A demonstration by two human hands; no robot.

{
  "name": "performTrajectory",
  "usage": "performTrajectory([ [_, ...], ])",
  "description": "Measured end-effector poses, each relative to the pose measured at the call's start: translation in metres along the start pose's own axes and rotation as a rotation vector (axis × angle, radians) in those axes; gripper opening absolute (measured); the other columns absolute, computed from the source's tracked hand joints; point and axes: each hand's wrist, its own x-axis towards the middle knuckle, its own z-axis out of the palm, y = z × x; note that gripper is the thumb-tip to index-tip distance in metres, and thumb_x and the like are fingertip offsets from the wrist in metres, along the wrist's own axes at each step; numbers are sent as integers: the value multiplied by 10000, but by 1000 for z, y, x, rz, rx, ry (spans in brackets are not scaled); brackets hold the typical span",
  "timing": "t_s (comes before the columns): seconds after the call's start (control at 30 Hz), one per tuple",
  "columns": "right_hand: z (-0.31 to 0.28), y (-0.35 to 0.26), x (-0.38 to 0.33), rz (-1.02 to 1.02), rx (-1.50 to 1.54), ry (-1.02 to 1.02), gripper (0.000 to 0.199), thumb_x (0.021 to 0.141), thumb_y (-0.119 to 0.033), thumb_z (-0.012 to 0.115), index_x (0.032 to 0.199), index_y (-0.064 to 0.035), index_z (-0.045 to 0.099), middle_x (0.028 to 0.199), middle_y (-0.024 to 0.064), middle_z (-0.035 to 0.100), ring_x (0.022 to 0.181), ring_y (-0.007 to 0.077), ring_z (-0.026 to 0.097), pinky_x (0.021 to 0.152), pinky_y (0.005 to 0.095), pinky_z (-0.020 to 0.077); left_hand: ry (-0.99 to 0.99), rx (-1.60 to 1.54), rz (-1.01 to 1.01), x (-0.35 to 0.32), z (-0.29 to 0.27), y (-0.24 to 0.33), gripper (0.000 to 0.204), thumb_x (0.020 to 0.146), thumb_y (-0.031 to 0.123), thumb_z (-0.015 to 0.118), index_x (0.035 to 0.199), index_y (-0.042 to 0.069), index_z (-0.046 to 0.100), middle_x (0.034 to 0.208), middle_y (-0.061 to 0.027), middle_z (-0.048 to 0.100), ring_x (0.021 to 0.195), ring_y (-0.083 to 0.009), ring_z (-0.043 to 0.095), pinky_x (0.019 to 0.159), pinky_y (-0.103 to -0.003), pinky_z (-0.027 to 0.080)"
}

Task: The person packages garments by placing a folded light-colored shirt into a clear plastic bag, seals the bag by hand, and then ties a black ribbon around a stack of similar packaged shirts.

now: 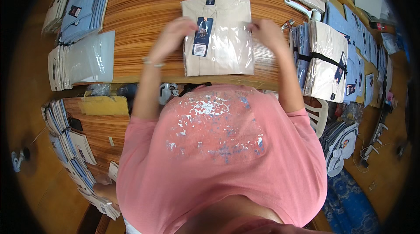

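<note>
A folded cream shirt (234,52) in a clear plastic bag lies on the wooden table in front of me. A dark blue hang tag (202,37) shows at the left of its front, and small white buttons run down the middle. My left hand (177,33) is over the bag's upper left edge, fingers toward the tag; motion blurs them, so I cannot tell their grip. At the opposite edge, my right hand (266,33) has its fingers curled together against the plastic, apparently pinching the bag's side.
Blue folded shirts (83,8) and a translucent plastic sheet (94,57) lie on the left. Strapped cream shirts (326,59) stand at the right, near a white-handled tool (297,7). Another person's hand (106,191) touches stacked garments (72,157) at lower left.
</note>
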Motion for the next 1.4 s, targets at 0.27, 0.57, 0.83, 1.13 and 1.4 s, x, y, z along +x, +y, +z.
performTrajectory([
  [0.27, 65, -23, 14, -314, 79, 280, 168, 826, -180, 508, 766, -46, 589, 783, 127, 610, 786, 336, 561, 701, 466, 429, 269, 830, 465, 28, 98, -49, 136, 818, 161, 543, 845, 31, 571, 879, -104, 487, 874, -275, 486, 788, -383, 369],
  [0.57, 22, -50, 14, -428, 337, 147, 187, 822, -176, 513, 797, -12, 598, 825, 151, 616, 826, 350, 569, 757, 437, 414, 113, 1047, 395, 45, 94, -52, 138, 777, 202, 553, 813, 80, 607, 929, -92, 569, 884, -274, 552, 691, -398, 436],
  [0.83, 26, -71, 1, -451, 164, 146, 140, 822, -179, 527, 830, -77, 623, 820, 80, 624, 865, 252, 565, 733, 386, 354, -64, 991, 465, 54, 81, -59, 221, 774, 231, 566, 923, 69, 584, 1029, -137, 589, 951, -294, 562, 746, -377, 469],
  [1.13, 35, -85, -2, -530, 135, 33, 191, 856, -208, 525, 899, -54, 630, 928, 116, 629, 914, 281, 564, 757, 377, 382, 54, 742, 603, 46, 91, -62, 291, 787, 207, 560, 1028, 51, 512, 989, -149, 516, 954, -320, 520, 830, -377, 425],
  [1.4, 52, -13, 35, -282, 509, 192, 167, 837, -107, 543, 939, -15, 636, 876, 153, 603, 866, 339, 544, 787, 388, 431, 175, 813, 491, 39, 102, -39, 99, 838, 129, 509, 886, 55, 464, 846, -139, 490, 790, -331, 509, 699, -424, 390],
])
